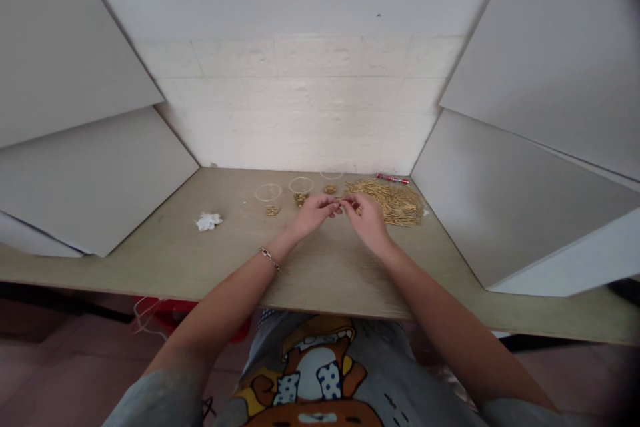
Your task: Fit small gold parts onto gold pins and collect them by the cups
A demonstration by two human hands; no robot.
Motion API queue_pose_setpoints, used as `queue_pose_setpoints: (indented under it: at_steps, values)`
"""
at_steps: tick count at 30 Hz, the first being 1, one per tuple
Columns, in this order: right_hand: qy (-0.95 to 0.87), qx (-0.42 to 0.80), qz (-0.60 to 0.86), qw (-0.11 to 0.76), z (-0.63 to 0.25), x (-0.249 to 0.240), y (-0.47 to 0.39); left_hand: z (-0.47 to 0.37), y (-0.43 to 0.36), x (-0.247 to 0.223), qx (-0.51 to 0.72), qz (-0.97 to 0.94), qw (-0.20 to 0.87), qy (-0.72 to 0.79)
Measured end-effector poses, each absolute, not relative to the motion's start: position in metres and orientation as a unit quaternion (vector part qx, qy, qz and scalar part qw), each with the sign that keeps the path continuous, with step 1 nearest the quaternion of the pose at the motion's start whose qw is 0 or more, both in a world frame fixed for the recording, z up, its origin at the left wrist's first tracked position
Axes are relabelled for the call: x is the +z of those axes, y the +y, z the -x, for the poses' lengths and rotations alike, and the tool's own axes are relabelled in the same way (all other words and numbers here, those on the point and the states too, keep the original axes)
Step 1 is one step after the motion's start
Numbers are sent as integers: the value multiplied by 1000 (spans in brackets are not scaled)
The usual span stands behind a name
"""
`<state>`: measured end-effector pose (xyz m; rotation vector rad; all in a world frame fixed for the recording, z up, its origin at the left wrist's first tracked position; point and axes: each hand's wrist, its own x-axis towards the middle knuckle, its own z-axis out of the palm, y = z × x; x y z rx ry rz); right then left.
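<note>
Pale wall (300, 100) at the bench's back edge; big grey panels, L (75, 193) & R (505, 193), at its sides. Bench (210, 267) is dull green-brown, w/ front edge by the person's shirt (320, 373).

Pile (397, 203) of thin gold sticks lies loose, criss-crossed, twd the back R corner. L hand (314, 213) & R hand (367, 220) are together nr mid-bench, fingertips meeting, both pinched on a tiny bit (339, 201). R hand is just beside the pile; L hand is nr the gold heaps.

Clear dishes (301, 178) w/ thin round rims sit twd the back edge, L of the pile. Crumpled white tissue (208, 221) is well apart, on the bench's L part. Red patterned tube (393, 179) lies by the back R corner, behind the pile. Small gold heaps (273, 211) sit nr the dishes, one partly hidden by the L hand.

Step in hand, as I judge: close fingertip handling of the bit; any move from here calls for a light, steady pinch. Bit looks small & thin; exact shape n/a, too small & mostly covered.
</note>
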<state>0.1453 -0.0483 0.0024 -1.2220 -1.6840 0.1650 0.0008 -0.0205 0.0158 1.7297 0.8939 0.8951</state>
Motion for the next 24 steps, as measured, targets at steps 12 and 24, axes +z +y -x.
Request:
queue_pose_setpoints:
  at_steps: [12, 24]
  values:
    - [-701, 101, 503, 495, -145, 4, -48, 0, -20, 16, 369, -685, 510, 367]
    - [-733, 78, 491, 464, -145, -7, -44, 0, -20, 12, 337, -667, 551, 372]
